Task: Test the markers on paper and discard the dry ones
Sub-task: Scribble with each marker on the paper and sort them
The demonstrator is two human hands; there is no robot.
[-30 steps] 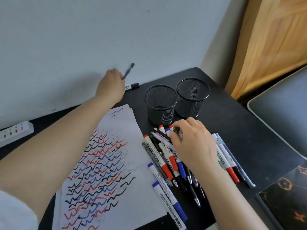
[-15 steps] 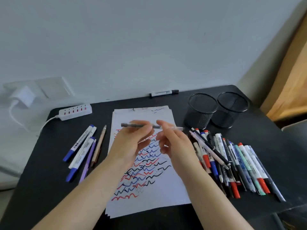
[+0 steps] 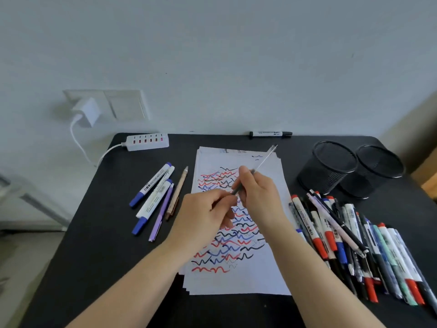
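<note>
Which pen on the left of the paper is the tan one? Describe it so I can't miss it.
Start at the scribbled paper on the black table. Just off its left edge lies a small group of pens; the tan pen is nearest the paper, slim, beside the lilac pen, with no blue cap.

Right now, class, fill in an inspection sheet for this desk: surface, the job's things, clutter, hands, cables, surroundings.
Surface: black table, matte.
Job's things: paper stack covered in red, blue and black squiggles; pen pile right of it; small pen group left of it; lone marker by the wall.
Clutter: two mesh cups, contents not visible.
Hands: left hand and right hand both hold one thin pen above the paper.
Cables: white cord from wall charger to power strip.
Surroundings: pale wall; wood panel at right.
</note>
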